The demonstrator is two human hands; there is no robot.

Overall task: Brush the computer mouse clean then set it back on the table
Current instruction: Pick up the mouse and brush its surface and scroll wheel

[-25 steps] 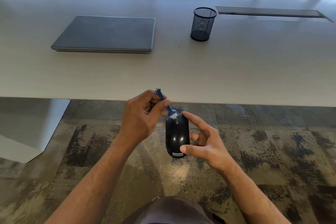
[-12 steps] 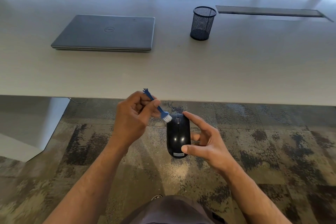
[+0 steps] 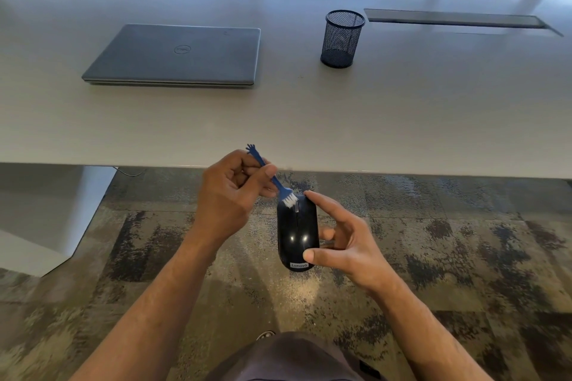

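Observation:
A glossy black computer mouse [image 3: 297, 232] is held in the air below the table's front edge, over the carpet. My right hand [image 3: 346, 241] grips it, index fingertip at its front end and thumb at its rear by the label. My left hand [image 3: 230, 195] pinches a small blue brush [image 3: 272, 178] with white bristles. The bristles rest on the front left of the mouse, beside the scroll wheel. The white table [image 3: 309, 120] stretches across the upper half of the view.
On the table lie a shut grey laptop [image 3: 179, 54] at the left and a dark mesh pen cup [image 3: 342, 39] right of centre. A dark cable slot [image 3: 455, 20] runs at the far right. A white table leg [image 3: 46, 213] stands at the left over patterned carpet.
The brush has swept left off the front of the mouse and come back onto its front left. My right hand has kept the mouse nearly still.

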